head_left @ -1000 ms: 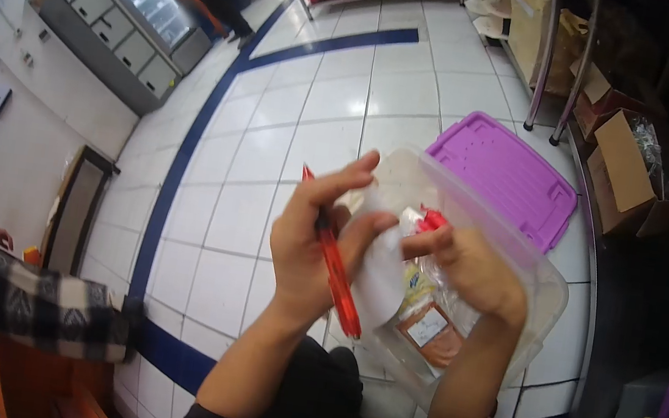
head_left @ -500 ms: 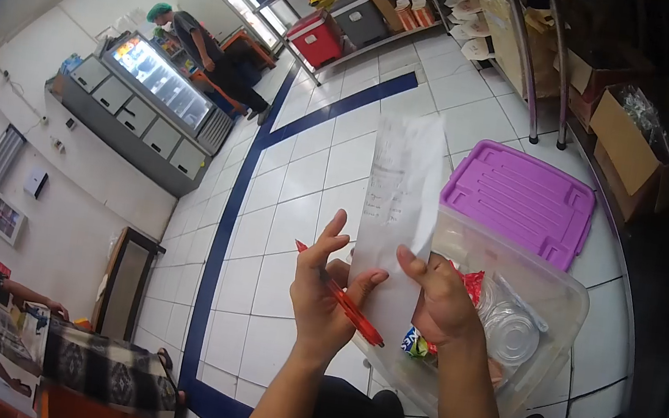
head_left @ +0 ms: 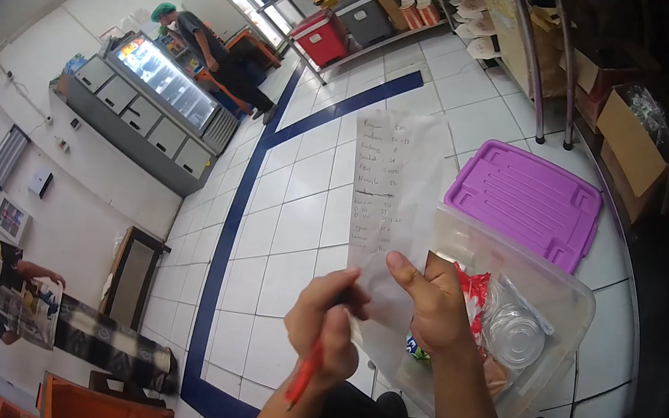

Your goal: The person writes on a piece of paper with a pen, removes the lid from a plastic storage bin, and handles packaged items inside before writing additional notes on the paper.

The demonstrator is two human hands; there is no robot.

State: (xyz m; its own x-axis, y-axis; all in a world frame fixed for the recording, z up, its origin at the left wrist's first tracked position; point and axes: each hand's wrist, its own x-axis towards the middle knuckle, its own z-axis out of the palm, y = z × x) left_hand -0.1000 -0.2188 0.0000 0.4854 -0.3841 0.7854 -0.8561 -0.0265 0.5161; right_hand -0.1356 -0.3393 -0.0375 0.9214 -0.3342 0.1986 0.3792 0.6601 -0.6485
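Observation:
My right hand [head_left: 439, 307] is closed on a long sheet of white paper [head_left: 407, 176], its thumb pressed on the front. Handwritten lines run down the sheet's left side. My left hand [head_left: 324, 327] has its fingers curled round a red pen [head_left: 300, 380], which slants down below the hand. The left fingertips are close to the paper's lower left edge; whether they touch it I cannot tell. Under my right arm sits a clear plastic box [head_left: 557, 360] holding clear round lids [head_left: 513, 337], a red packet [head_left: 474, 293] and other packages.
A purple lid [head_left: 523, 203] lies on the tiled floor behind the box. Cardboard boxes [head_left: 630, 144] and metal rack legs [head_left: 544, 85] stand at right. One person [head_left: 203, 49] is near the fridge [head_left: 166, 83]; another [head_left: 16, 284] is at lower left, by an orange piece of furniture [head_left: 104, 416].
My left fingers have curled in and the pen has swung to point downward. The sheet has turned so its writing shows more clearly. The person at lower left has moved.

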